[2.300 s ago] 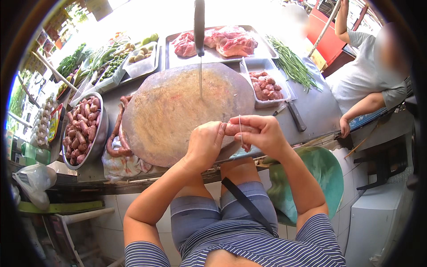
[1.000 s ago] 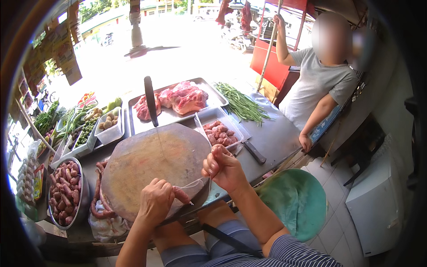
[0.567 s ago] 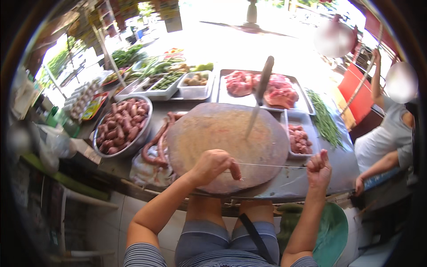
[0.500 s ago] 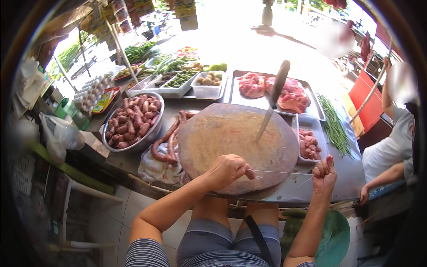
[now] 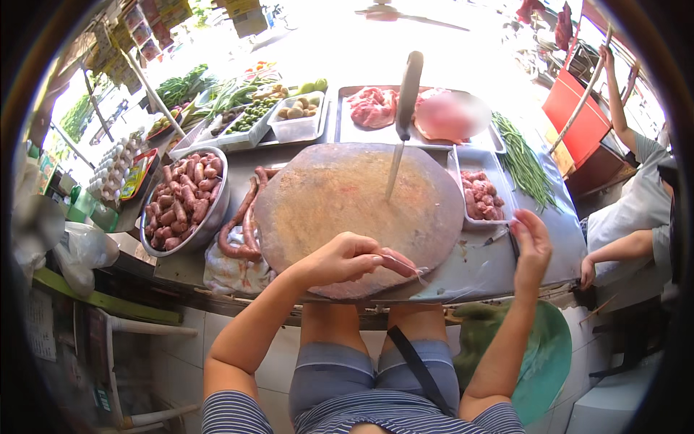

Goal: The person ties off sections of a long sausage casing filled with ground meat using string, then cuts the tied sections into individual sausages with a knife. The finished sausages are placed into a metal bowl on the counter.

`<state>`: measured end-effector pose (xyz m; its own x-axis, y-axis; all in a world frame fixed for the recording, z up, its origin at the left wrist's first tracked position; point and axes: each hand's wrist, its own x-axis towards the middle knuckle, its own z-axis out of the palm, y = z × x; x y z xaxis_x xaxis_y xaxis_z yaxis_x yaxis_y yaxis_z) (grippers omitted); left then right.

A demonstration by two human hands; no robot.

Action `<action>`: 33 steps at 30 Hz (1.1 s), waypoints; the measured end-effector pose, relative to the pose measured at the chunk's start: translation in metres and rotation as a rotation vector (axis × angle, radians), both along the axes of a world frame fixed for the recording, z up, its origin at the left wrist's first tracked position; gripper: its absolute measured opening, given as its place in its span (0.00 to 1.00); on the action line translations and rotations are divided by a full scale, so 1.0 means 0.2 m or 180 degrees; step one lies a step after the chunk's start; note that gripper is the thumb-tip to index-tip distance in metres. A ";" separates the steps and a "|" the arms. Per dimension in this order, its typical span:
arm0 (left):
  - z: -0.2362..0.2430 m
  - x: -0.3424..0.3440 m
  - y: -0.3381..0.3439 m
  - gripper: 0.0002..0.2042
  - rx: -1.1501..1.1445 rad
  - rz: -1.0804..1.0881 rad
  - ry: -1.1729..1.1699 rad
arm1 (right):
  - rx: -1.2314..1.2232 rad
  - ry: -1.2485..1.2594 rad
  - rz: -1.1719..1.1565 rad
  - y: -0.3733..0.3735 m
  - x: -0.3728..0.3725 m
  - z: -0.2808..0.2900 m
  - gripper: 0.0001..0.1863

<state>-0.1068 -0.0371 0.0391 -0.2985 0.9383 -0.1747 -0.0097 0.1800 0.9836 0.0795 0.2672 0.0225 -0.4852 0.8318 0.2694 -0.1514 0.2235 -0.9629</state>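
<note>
Over the near edge of the round chopping board [image 5: 354, 195], my left hand [image 5: 347, 259] grips a short pinkish sausage [image 5: 399, 265]. Thin white string is tied at the sausage's free end, and its loose tail hangs to the right. My right hand [image 5: 532, 246] is raised off the table's right front, thumb and fingertips pinched together on the string, which is faint here. A large knife [image 5: 406, 101] stands upright, its tip in the board. Left of the board, a long sausage coil [image 5: 238, 244] rests partly on a cloth [image 5: 230, 269].
A metal bowl [image 5: 220, 217] of sausage links stands at left. Behind the board are a tray [image 5: 365, 141] of raw meat and vegetable containers. At right lie a tub [image 5: 510, 206] of meat pieces and green beans [image 5: 524, 159]. A person [image 5: 629, 195] stands at far right.
The string went from taut between my hands to slack. My left hand turned, showing more of the sausage, and my right hand's fingers now point toward the board. The view shifted.
</note>
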 end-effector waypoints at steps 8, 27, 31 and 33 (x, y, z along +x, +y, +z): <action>0.08 0.00 0.23 0.09 0.0259 0.0085 0.0579 | -0.0460 -0.0774 0.3180 -0.45 -0.31 0.02 0.23; 0.08 -0.46 0.43 0.14 -0.0182 0.0412 0.2297 | 0.0862 -0.0718 0.1799 -0.39 -0.70 -0.02 0.14; 0.00 -0.53 0.43 0.14 -0.0273 0.0384 0.2182 | 0.0832 -0.0708 0.1882 -0.38 -0.75 -0.06 0.13; -0.04 -0.56 0.44 0.14 -0.0266 0.0436 0.2304 | 0.0828 -0.0675 0.1894 -0.37 -0.77 -0.09 0.13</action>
